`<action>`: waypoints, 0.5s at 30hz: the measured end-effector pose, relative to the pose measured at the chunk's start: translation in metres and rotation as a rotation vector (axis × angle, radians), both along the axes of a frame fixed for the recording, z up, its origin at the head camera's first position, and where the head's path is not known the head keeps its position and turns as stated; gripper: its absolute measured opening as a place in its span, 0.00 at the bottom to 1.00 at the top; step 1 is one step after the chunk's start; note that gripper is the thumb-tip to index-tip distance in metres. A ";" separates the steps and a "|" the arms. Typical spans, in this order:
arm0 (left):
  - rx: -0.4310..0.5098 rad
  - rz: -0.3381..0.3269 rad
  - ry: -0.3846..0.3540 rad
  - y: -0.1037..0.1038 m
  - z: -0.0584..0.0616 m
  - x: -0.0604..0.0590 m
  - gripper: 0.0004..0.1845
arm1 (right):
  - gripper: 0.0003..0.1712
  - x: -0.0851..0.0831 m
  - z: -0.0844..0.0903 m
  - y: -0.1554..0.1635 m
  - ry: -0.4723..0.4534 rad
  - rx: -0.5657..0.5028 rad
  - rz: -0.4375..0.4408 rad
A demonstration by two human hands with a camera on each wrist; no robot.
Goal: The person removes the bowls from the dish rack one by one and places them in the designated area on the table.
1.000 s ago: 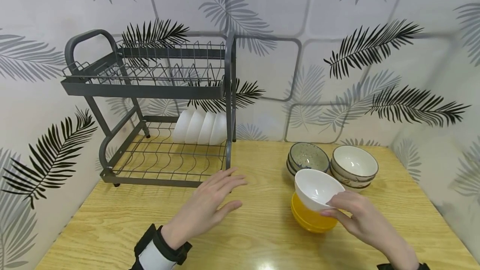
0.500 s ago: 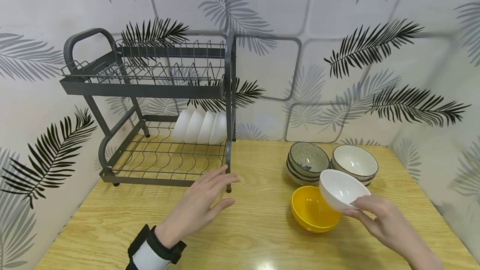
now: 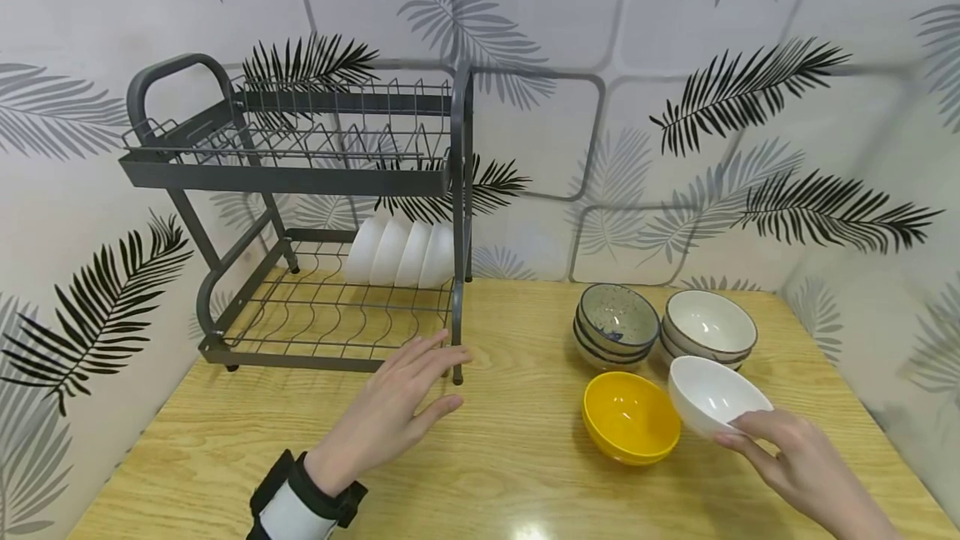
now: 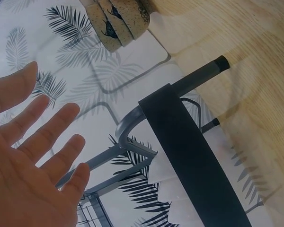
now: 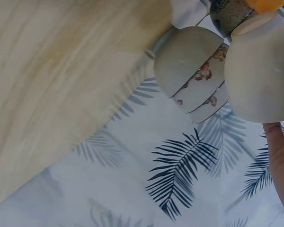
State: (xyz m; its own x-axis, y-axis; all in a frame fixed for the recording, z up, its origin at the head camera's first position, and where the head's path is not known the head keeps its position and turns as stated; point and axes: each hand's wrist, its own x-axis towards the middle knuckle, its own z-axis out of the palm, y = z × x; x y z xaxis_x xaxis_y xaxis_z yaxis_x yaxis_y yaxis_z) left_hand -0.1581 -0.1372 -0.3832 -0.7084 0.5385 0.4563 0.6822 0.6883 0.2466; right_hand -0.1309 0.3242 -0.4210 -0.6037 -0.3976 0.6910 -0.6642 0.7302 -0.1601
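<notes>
Fingers [image 3: 431, 352] of the left hand [image 3: 390, 415] spread straight and loose, holding nothing, hovering low over the desk [image 3: 495, 473] at lower centre-left of the head view, tips just beside the front right leg of the dish rack [image 3: 300, 173]. Rack: grey, two tiers, left half of frame; upper tier wire only, lower tier carries a row of white bowls [image 3: 401, 255] set on edge at its back right. Left wrist view: same open palm [image 4: 23, 165], rack post to its right.

Right of centre: yellow bowl [image 3: 630, 417] upright on the desk. Behind it, two stacks near the wall: speckled grey bowls [image 3: 617, 325], and just beside them cream bowls with brown rims [image 3: 708, 325].

Lower right: right hand [image 3: 806, 465] pinches the near rim of a white bowl [image 3: 716, 394], fingers curled over the edge. Bowl tilted, mouth toward the camera, just right of the yellow bowl, in front of the cream stack. Whether it touches the desk, cannot tell. Right wrist view shows its pale underside [image 5: 260, 71].
</notes>
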 end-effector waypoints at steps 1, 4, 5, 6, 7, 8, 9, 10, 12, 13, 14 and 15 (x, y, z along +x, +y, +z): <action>0.000 0.001 -0.003 0.000 0.000 0.000 0.25 | 0.11 0.000 -0.001 0.001 -0.003 0.003 -0.005; 0.000 0.007 -0.007 -0.001 0.000 0.000 0.25 | 0.13 0.002 -0.005 0.006 -0.030 0.005 -0.020; -0.002 0.010 -0.007 -0.001 0.000 0.000 0.25 | 0.13 0.002 -0.007 0.007 -0.041 0.004 -0.025; -0.002 0.012 -0.007 -0.001 0.000 0.000 0.25 | 0.13 0.003 -0.008 0.009 -0.052 0.005 -0.032; -0.003 0.014 -0.008 -0.001 0.000 0.000 0.25 | 0.13 0.004 -0.009 0.011 -0.065 0.006 -0.040; -0.005 0.015 -0.007 -0.001 0.000 0.000 0.25 | 0.13 0.005 -0.010 0.012 -0.074 0.007 -0.041; -0.006 0.016 -0.007 -0.002 0.000 0.000 0.25 | 0.14 0.005 -0.011 0.013 -0.083 0.013 -0.048; -0.007 0.016 -0.008 -0.002 0.000 0.000 0.25 | 0.14 0.006 -0.012 0.014 -0.087 0.023 -0.053; -0.007 0.015 -0.010 -0.002 0.000 0.001 0.25 | 0.15 0.008 -0.014 0.016 -0.103 0.040 -0.055; -0.008 0.015 -0.012 -0.002 0.000 0.001 0.25 | 0.15 0.008 -0.015 0.017 -0.105 0.051 -0.058; -0.007 0.015 -0.015 -0.002 0.000 0.001 0.25 | 0.15 0.009 -0.016 0.018 -0.111 0.063 -0.058; -0.006 0.016 -0.020 -0.002 0.000 0.001 0.25 | 0.15 0.009 -0.017 0.018 -0.120 0.074 -0.066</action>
